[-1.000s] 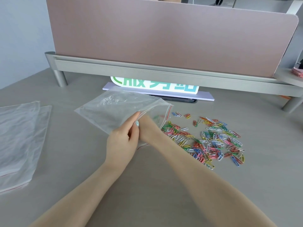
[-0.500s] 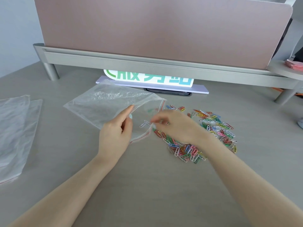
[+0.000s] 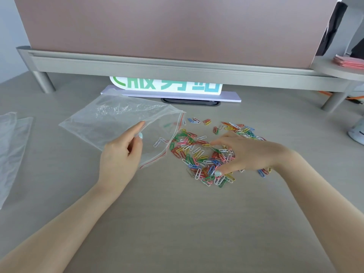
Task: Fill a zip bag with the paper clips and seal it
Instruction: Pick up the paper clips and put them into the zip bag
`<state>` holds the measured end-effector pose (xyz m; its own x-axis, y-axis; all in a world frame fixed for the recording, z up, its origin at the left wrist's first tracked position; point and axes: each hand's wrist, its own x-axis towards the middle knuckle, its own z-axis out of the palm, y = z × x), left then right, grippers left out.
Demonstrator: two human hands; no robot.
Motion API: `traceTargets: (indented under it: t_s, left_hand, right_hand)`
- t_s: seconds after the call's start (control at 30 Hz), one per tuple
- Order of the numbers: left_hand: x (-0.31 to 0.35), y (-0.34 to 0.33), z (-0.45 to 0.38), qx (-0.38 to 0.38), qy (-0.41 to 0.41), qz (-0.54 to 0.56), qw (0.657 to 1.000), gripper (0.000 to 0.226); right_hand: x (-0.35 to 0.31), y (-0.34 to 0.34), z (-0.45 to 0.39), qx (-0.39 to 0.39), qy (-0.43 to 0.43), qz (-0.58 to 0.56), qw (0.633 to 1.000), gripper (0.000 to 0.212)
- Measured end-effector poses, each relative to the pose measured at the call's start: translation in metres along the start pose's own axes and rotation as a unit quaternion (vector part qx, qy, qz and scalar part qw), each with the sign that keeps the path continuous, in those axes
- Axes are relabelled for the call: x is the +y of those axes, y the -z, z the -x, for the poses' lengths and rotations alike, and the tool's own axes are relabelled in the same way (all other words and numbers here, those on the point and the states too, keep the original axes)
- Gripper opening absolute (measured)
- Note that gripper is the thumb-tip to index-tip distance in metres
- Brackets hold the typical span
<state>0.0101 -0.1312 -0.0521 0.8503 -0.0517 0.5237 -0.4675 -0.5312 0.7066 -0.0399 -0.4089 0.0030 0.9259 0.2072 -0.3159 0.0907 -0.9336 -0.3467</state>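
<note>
Grey desk (image 3: 177,223), seen from the head camera.

Zip bag (image 3: 110,125): clear, lying flat-ish left of centre. Long axis runs from far-left corner toward the near right; mouth with its red zip line (image 3: 173,142) faces right, toward the clips. Mouth is gaping, the upper layer lifted off the lower.

Left hand (image 3: 120,156): pinching the bag's upper lip between thumb and forefinger, near the mouth's near half, holding it open. Other fingers curled under; wrist rests low over the desk.

A few clips already inside the bag, just behind the mouth: two white ones (image 3: 159,141), and a faint green one farther back.

Clips (image 3: 197,152): loose multicoloured heap directly right of the mouth, touching or nearly touching the zip line, scattering out to the right and far side. They lie at all angles, no common direction.

Right hand (image 3: 242,154): palm down on the heap, fingers spread and bent, thumb tip at the near edge. Whether it has closed on any clips I cannot tell.

More clear bags (image 3: 11,146) lie flat at far left, well apart. A green-lettered sign (image 3: 167,86) stands under the shelf (image 3: 177,65) behind.
</note>
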Motion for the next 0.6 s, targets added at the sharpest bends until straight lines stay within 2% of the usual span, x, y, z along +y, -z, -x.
traceTargets:
  t_s: [0.07, 0.27, 0.4, 0.6]
  left_hand:
    - [-0.0004, 0.0003, 0.0003, -0.006, -0.006, 0.001, 1.0, 0.04]
    - [0.0002, 0.0012, 0.0007, -0.01, -0.01, -0.004, 1.0, 0.042]
    - [0.0016, 0.0008, 0.0005, -0.01, 0.007, -0.002, 1.0, 0.044]
    - [0.0043, 0.0016, 0.0011, -0.009, 0.015, -0.003, 1.0, 0.044]
  right_hand:
    - [0.0005, -0.0011, 0.0, -0.004, -0.005, 0.012, 1.0, 0.08]
    - [-0.0025, -0.0041, -0.0001, 0.019, -0.003, -0.01, 1.0, 0.056]
    - [-0.0004, -0.007, -0.0034, 0.057, -0.011, -0.042, 0.997, 0.046]
    - [-0.001, -0.009, -0.007, 0.076, -0.001, -0.061, 0.995, 0.029]
